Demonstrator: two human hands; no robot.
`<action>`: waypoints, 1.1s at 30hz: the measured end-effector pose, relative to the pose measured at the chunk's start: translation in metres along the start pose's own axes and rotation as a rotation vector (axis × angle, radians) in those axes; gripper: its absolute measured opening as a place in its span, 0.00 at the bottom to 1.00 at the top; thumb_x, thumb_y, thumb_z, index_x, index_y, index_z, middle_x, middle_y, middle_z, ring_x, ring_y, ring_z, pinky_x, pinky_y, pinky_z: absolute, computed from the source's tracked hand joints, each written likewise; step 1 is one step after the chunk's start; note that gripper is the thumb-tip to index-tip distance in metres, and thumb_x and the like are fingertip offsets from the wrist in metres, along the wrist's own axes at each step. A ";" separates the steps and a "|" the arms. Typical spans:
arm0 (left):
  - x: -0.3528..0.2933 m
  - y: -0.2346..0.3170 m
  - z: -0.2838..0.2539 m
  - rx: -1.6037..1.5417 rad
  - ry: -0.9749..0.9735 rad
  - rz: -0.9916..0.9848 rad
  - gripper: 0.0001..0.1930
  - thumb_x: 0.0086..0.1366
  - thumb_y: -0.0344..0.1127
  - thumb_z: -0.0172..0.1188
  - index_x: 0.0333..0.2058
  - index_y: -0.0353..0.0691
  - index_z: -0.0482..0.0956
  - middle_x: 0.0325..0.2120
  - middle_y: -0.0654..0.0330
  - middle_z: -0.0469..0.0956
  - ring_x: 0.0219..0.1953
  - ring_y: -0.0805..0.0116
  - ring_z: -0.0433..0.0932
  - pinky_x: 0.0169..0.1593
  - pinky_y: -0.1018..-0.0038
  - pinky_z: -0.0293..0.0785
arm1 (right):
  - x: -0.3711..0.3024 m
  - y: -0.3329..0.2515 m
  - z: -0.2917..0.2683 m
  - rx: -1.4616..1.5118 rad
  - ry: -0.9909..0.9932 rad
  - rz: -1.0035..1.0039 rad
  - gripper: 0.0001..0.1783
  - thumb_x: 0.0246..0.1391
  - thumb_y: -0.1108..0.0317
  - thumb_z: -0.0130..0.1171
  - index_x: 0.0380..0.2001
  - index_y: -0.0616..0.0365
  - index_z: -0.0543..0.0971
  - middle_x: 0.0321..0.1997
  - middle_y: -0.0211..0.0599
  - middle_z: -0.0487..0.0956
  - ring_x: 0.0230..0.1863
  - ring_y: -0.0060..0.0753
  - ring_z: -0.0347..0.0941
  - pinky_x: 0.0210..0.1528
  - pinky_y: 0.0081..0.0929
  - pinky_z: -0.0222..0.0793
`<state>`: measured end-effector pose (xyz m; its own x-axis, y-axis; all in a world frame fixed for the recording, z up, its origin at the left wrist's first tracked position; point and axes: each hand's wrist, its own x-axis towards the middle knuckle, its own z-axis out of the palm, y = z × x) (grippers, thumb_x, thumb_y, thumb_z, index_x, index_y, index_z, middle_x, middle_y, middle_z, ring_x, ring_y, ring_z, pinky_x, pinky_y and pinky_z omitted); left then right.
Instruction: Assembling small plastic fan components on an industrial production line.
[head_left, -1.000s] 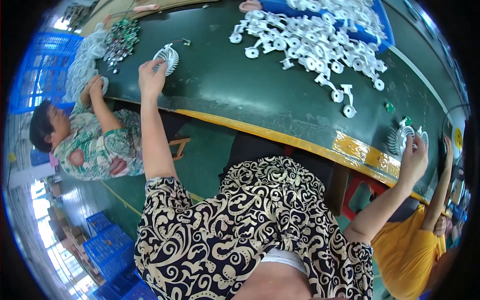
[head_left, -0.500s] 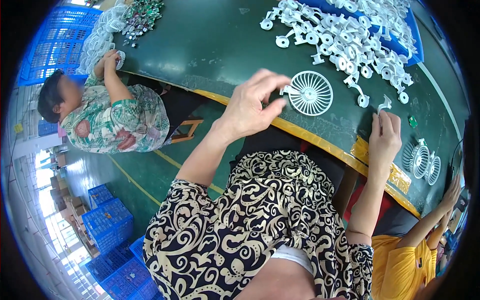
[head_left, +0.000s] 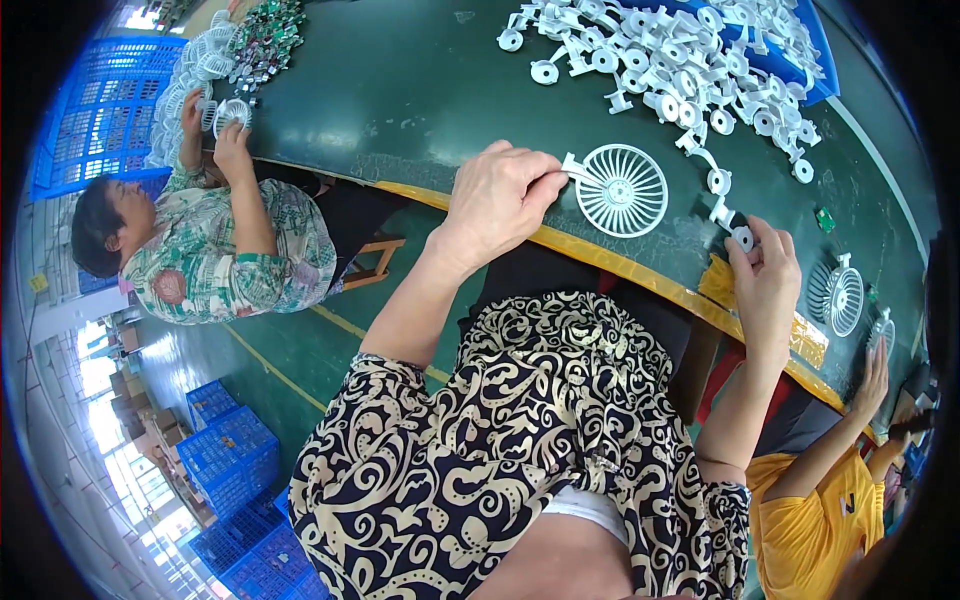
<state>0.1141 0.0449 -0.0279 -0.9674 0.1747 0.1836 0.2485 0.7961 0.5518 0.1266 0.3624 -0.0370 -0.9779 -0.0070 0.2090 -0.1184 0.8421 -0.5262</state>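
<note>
A round white fan grille [head_left: 621, 191] with radial ribs is over the green table near its front edge. My left hand [head_left: 503, 199] is closed, thumb and fingertips pinching the short stem at the grille's left side. To the right, my right hand [head_left: 768, 262] pinches a small white plastic bracket [head_left: 741, 237] by its round end; its narrow arm points up and away from the fingers. Part of that bracket is hidden behind the fingertips. Just beyond lies the nearest of the loose white brackets [head_left: 718, 181].
A heap of white brackets [head_left: 655, 65] spills from a blue bin [head_left: 818, 50] at the far right. A small green circuit board [head_left: 825, 219] and another grille [head_left: 843, 300] lie to the right. Co-workers sit at both sides. Yellow tape [head_left: 600, 262] lines the table's front edge.
My left hand has closed on the grille's stem. The bracket in my right hand has been turned, its round end now at the fingertips. The left co-worker's hands have moved apart.
</note>
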 end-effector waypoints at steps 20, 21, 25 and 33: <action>-0.004 0.001 0.015 -0.182 -0.128 -0.055 0.11 0.65 0.40 0.60 0.27 0.40 0.81 0.18 0.56 0.76 0.26 0.53 0.75 0.31 0.57 0.70 | 0.011 -0.079 0.048 -0.015 -0.141 -0.372 0.14 0.47 0.67 0.70 0.38 0.56 0.82 0.36 0.36 0.75 0.37 0.39 0.78 0.35 0.36 0.75; -0.003 0.002 0.015 -0.186 -0.128 -0.052 0.11 0.65 0.40 0.60 0.27 0.40 0.81 0.18 0.56 0.76 0.26 0.53 0.75 0.31 0.57 0.70 | 0.013 -0.081 0.047 -0.019 -0.139 -0.371 0.14 0.47 0.67 0.70 0.38 0.56 0.82 0.36 0.36 0.75 0.37 0.39 0.78 0.35 0.36 0.75; 0.002 0.010 0.014 -0.200 -0.170 -0.138 0.15 0.68 0.45 0.59 0.32 0.38 0.82 0.18 0.57 0.78 0.24 0.54 0.78 0.31 0.60 0.72 | 0.018 -0.084 0.044 -0.142 -0.226 -0.359 0.12 0.47 0.66 0.70 0.36 0.56 0.82 0.36 0.37 0.75 0.37 0.40 0.79 0.35 0.36 0.75; 0.009 0.017 0.044 -0.186 0.034 -0.089 0.25 0.66 0.45 0.62 0.53 0.30 0.70 0.18 0.56 0.77 0.23 0.56 0.79 0.31 0.62 0.73 | 0.016 -0.079 0.050 -0.072 -0.159 -0.369 0.13 0.47 0.66 0.69 0.37 0.56 0.83 0.36 0.38 0.75 0.37 0.41 0.79 0.36 0.37 0.76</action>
<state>0.1078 0.0857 -0.0525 -0.9844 0.0868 0.1530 0.1704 0.6866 0.7068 0.1113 0.2686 -0.0329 -0.8873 -0.3940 0.2399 -0.4592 0.8033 -0.3793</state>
